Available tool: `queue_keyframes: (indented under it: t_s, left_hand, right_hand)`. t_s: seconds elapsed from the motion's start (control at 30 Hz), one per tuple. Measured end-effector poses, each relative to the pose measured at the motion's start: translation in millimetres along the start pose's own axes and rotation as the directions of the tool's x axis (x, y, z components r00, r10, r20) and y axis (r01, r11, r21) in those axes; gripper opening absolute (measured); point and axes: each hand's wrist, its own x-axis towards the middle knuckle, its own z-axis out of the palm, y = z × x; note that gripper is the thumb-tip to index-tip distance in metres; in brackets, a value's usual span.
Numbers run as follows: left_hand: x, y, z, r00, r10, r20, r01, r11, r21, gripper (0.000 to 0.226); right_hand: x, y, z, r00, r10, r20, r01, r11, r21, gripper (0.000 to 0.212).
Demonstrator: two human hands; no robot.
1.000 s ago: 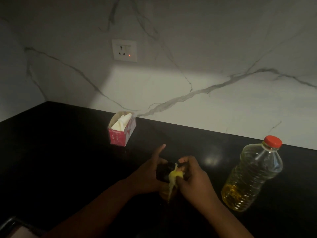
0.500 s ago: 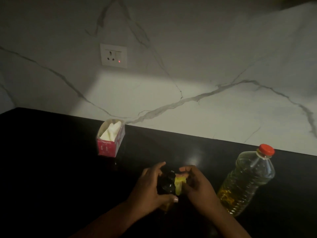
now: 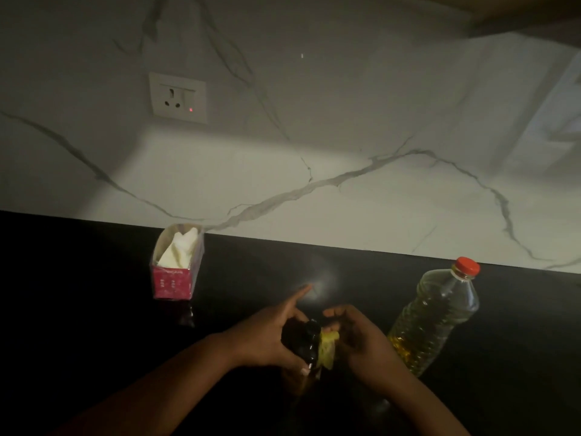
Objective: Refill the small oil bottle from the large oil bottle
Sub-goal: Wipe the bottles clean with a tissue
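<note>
The left hand (image 3: pixel 267 338) holds the small bottle (image 3: pixel 300 339) steady while the right hand (image 3: pixel 355 341) pinches its yellow seal (image 3: pixel 328 349), apparently to open it; the big bottle (image 3: pixel 437 316) waits capped.

Two bare forearms, no sleeves, left hand (image 3: pixel 267 335), right hand (image 3: pixel 361 341), pale-painted thumbnail on the left

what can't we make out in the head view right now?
- small bottle: dark, covered by left hand and right hand; cap state and oil level unreadable.
- yellow piece: too dim to identify.
- pink box: print too small.
- large bottle: label unreadable.
</note>
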Motion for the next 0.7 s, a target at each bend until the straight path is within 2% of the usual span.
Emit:
queue_keyframes:
  t_s: [0.17,0.37,0.47,0.53,0.6,0.7]
  left_hand:
    - [6.1,0.7,-6.7,0.991,-0.017,0.136,0.013,0.999,0.031,0.136]
    - [10.8,19.4,-22.2,0.951,-0.057,0.303,0.037,0.997,0.071,0.137]
    - [10.5,31.7,-23.5,0.946,-0.12,0.302,0.081,0.987,0.14,0.13]
    - [9.3,46.1,-28.3,0.933,-0.21,0.291,0.131,0.954,0.269,0.126]
    - [8.6,65.8,-35.4,0.906,-0.353,0.232,0.238,0.881,0.41,0.121]
    - [5.2,102.8,-42.5,0.881,-0.465,0.089,0.386,0.814,0.435,0.109]
  right_hand:
    - [7.4,-2.7,1.0,0.999,-0.05,-0.018,0.047,0.992,-0.117,0.05]
    - [17.2,-4.5,0.1,0.992,-0.114,0.05,0.12,0.98,-0.158,0.041]
    - [16.6,-1.1,-4.4,0.989,-0.14,0.051,0.147,0.974,-0.173,0.041]
    - [13.0,1.1,-8.1,0.988,-0.156,-0.021,0.152,0.98,-0.13,0.041]
    - [1.7,5.1,-20.3,0.982,-0.147,-0.118,0.145,0.989,-0.025,0.037]
    - [-22.3,14.4,-52.0,0.982,-0.099,-0.16,0.125,0.979,0.16,0.033]
